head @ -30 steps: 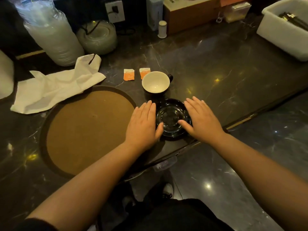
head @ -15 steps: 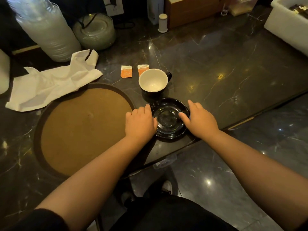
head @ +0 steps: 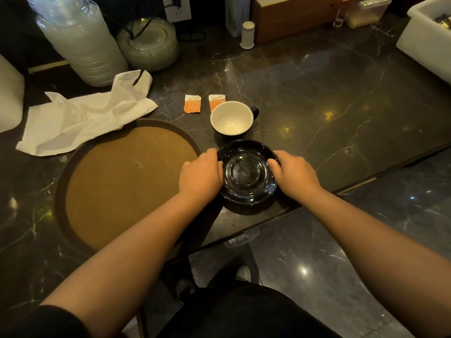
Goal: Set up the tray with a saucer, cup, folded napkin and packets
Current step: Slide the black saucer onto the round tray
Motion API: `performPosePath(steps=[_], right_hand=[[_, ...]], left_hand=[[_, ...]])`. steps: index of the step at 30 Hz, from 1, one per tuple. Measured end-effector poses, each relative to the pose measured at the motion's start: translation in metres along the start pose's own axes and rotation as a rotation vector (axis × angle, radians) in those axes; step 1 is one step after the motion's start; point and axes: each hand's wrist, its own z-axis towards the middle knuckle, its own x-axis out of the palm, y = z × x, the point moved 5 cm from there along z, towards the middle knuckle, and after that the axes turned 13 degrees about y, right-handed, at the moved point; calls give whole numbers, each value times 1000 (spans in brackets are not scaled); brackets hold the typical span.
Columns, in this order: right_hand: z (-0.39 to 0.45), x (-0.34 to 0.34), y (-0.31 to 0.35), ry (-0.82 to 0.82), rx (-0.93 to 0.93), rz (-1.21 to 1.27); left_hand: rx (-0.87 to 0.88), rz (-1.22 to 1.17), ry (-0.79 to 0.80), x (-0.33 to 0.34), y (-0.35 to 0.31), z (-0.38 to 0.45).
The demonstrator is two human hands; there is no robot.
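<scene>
Both hands grip the black saucer (head: 246,173) by its rim, the left hand (head: 200,178) at 9 o'clock and the right hand (head: 294,175) at 3 o'clock. It sits near the counter's edge, just right of the tray (head: 61,181). The cup (head: 231,118) stands close at 12 o'clock; a careless lift could knock it, or the glossy saucer could slip.

Layout relative to the saucer (head: 247,173): tray (head: 62,181) to its left; cup (head: 231,118) just behind; two packets (head: 192,103) behind the cup; napkin (head: 83,118) far left-behind, overlapping the tray's rim.
</scene>
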Motion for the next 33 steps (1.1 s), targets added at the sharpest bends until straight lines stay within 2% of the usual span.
performPosePath(steps=[7, 14, 19, 25, 33], right_hand=[[6, 2, 70, 32, -178, 159], [18, 43, 152, 141, -300, 133], [14, 79, 205, 201, -404, 114], [7, 119, 243, 241, -413, 77], [4, 154, 253, 299, -333, 9]], left_hand=[[-113, -60, -58, -33, 59, -35], [-295, -129, -108, -56, 135, -89], [-361, -157, -99, -61, 187, -129], [-405, -134, -70, -59, 231, -159], [-375, -73, -38, -48, 258, -170]])
